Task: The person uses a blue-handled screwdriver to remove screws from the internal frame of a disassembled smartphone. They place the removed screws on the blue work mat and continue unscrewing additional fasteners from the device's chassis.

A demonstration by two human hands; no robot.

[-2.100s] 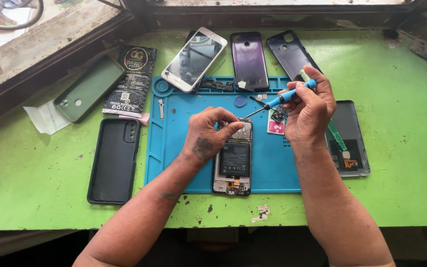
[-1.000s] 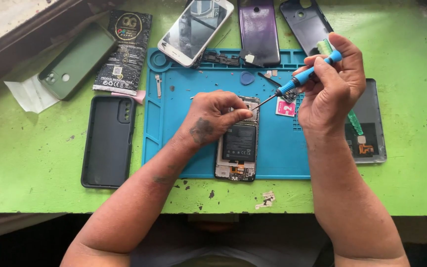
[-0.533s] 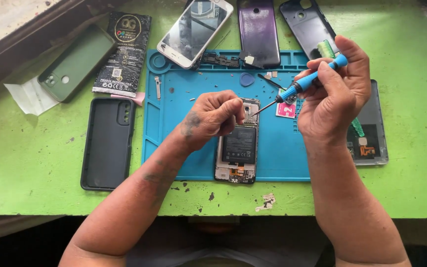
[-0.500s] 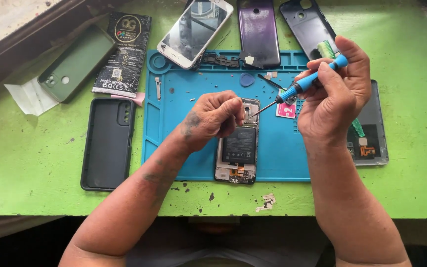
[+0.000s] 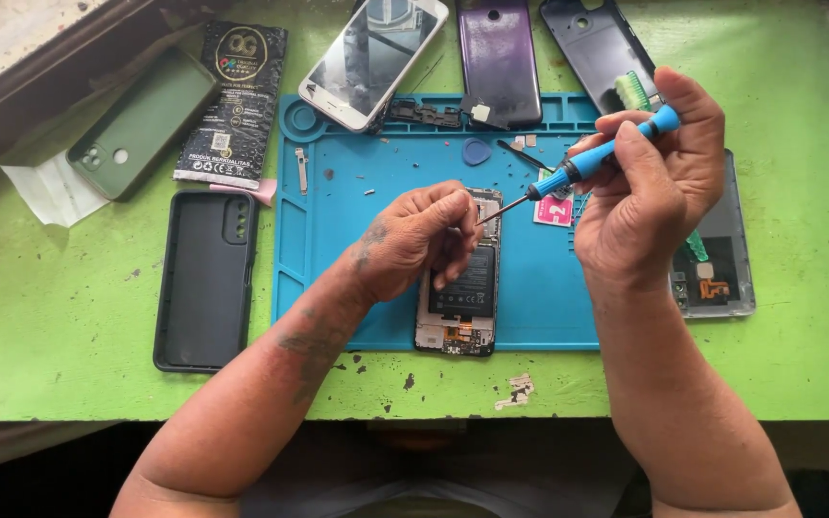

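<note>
An opened phone (image 5: 461,305) with its black battery showing lies on a blue work mat (image 5: 357,240). My left hand (image 5: 414,240) rests on the phone's upper half and pins it down with bent fingers. My right hand (image 5: 650,182) grips a blue-handled screwdriver (image 5: 587,165), whose thin tip slants down-left to the phone's top edge beside my left fingers. The phone's top end is partly hidden under my left hand.
A black phone case (image 5: 205,278) and a green one (image 5: 141,123) lie left of the mat, with a black packet (image 5: 234,104) between. A white phone (image 5: 374,59), purple back cover (image 5: 497,59), dark cover (image 5: 599,48) and grey frame (image 5: 722,259) ring the mat on the green table (image 5: 59,326).
The view has shifted closer. My right hand has raised the screwdriver handle slightly, with the tip still at the phone's top; my left hand keeps holding the phone.
</note>
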